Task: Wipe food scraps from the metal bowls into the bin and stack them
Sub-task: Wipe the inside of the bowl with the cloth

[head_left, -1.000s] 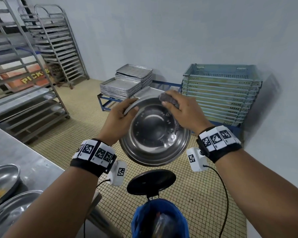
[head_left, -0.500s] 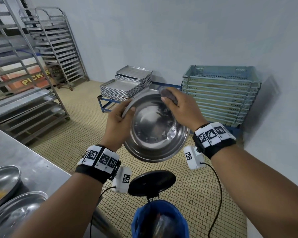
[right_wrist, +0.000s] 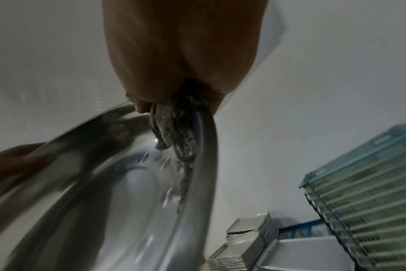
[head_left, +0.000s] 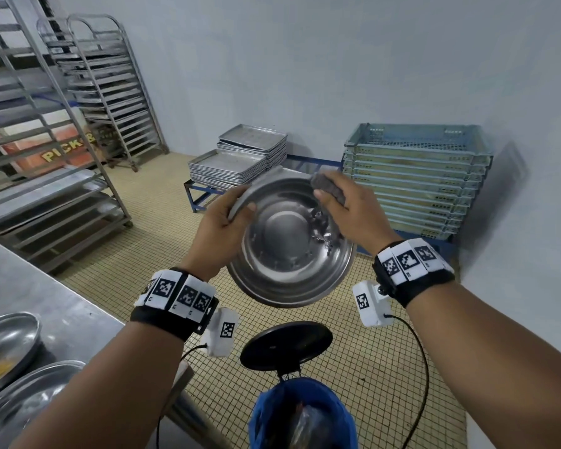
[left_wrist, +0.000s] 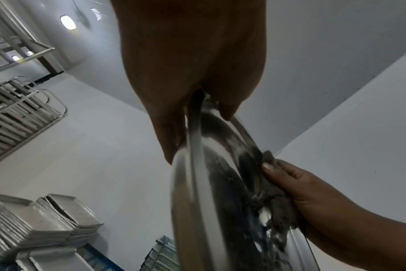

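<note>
A round metal bowl (head_left: 290,251) is tilted toward me in the air above the bin (head_left: 302,413), which has a blue liner and a raised black lid (head_left: 285,345). My left hand (head_left: 224,222) grips the bowl's upper left rim (left_wrist: 192,128), thumb inside. My right hand (head_left: 344,209) holds a grey rag (head_left: 327,186) pressed on the upper right inner wall (right_wrist: 174,132). Dark scraps (head_left: 321,228) cling to the wall below the rag. Two more metal bowls (head_left: 7,345) sit on the steel table at the lower left, one with yellowish food.
The steel table (head_left: 55,306) fills the lower left. Tall tray racks (head_left: 46,157) stand at the left. Stacked metal trays (head_left: 237,163) and blue-green crates (head_left: 415,179) sit on low blue stands by the far wall. Tiled floor (head_left: 162,202) lies between.
Both hands have lifted the bowl slightly and tilted it more steeply over the bin. The rag hand stays at the upper right rim.
</note>
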The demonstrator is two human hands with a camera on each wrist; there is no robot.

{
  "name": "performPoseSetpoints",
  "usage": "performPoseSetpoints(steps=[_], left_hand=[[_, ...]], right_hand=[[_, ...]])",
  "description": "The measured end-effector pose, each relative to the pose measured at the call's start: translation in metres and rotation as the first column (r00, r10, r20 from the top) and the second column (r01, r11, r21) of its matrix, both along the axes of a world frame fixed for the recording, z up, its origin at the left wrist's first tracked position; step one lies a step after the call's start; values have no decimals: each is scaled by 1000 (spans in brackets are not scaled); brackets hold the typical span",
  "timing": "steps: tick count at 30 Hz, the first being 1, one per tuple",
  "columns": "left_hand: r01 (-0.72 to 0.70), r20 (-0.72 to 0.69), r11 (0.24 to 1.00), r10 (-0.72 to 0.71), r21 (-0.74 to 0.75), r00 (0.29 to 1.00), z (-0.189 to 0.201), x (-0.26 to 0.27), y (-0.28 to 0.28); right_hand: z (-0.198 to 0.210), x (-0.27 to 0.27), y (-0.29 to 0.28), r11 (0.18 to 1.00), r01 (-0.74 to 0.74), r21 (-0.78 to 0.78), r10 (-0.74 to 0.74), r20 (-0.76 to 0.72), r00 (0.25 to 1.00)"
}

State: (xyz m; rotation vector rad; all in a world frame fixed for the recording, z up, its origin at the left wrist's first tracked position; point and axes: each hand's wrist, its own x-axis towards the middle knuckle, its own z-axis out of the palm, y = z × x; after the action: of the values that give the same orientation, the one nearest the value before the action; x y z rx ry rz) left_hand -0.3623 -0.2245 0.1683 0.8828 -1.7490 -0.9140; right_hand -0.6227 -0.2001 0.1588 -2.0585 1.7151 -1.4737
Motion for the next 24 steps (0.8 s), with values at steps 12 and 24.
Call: performPoseSetpoints(steps=[12,24], left_hand=[[-107,-236,993,115,49,965,3,-1,1],[-142,-317,986,164,91,934,-11,-7,6]], right_hand=[[-6,5,-2,998,45,54,-51,112,992],[-9,5,-5,1000,11,11,-13,206,978]])
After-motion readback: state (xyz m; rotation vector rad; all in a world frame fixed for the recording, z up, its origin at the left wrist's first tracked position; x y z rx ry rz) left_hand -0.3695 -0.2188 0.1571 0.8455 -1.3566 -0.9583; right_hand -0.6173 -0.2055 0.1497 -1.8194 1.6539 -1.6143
